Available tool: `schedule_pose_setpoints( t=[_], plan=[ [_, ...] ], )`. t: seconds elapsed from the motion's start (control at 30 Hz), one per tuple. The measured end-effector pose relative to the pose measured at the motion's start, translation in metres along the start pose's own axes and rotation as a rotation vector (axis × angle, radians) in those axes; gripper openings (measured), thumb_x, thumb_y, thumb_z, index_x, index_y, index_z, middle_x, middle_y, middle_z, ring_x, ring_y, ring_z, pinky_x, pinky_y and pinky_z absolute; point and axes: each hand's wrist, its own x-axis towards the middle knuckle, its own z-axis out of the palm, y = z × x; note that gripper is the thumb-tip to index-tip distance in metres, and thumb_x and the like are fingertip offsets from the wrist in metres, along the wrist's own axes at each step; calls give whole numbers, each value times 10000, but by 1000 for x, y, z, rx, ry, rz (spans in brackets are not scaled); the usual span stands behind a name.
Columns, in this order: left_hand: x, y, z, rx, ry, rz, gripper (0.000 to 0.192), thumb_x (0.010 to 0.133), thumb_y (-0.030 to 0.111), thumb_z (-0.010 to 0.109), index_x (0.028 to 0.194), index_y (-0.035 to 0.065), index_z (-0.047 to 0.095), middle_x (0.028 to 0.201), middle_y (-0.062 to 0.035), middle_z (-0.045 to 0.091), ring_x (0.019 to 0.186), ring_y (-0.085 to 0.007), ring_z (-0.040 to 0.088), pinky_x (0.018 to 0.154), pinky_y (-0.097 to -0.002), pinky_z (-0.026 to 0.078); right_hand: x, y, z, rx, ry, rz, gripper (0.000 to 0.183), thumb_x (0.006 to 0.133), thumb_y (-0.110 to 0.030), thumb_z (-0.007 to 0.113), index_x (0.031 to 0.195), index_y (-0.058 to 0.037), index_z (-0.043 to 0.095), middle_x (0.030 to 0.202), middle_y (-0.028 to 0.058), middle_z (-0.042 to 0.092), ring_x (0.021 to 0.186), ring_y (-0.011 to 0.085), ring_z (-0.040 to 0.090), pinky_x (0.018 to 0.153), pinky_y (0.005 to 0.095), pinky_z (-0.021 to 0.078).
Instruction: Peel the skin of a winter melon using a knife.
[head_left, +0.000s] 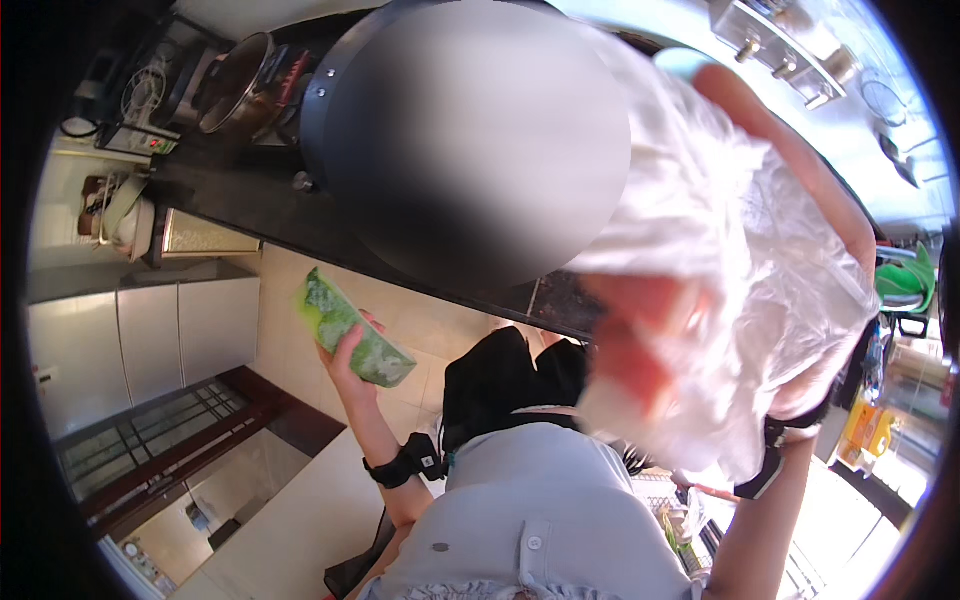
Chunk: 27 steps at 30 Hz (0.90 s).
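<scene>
My left hand (346, 351) holds a thick wedge of melon (358, 334), out over the floor and apart from the counter. Mottled green rind with a whitish bloom faces up; it looks like winter melon. On the other side, my right hand (806, 394) grips a clear, whitish plastic bag (795, 225), and its fingers are partly covered by the crumpled film. Reddish patches (637, 337) show at the bag's lower left, too blurred to tell what they are.
A dark pan or wok with a riveted rim (315, 112) stands on the black countertop (247, 180); a blurred oval hides its middle. Behind it lies a glass lid (240, 82). Another person's bare arm (795, 165) reaches in beside the bag. White cabinets (150, 337) line the left.
</scene>
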Motion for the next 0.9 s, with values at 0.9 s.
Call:
schedule_pose_setpoints(
  t=[0.9],
  plan=[
    [-41,-35,6,95,-15,-25,390,769,56,620,1126,-54,509,896,-159,618,762,-248,602,700,-358,496,-32,3,-30,73,-6,-6,352,936,-245,521,1132,46,548,904,133,596,739,201,626,643,303,554]
  ],
)
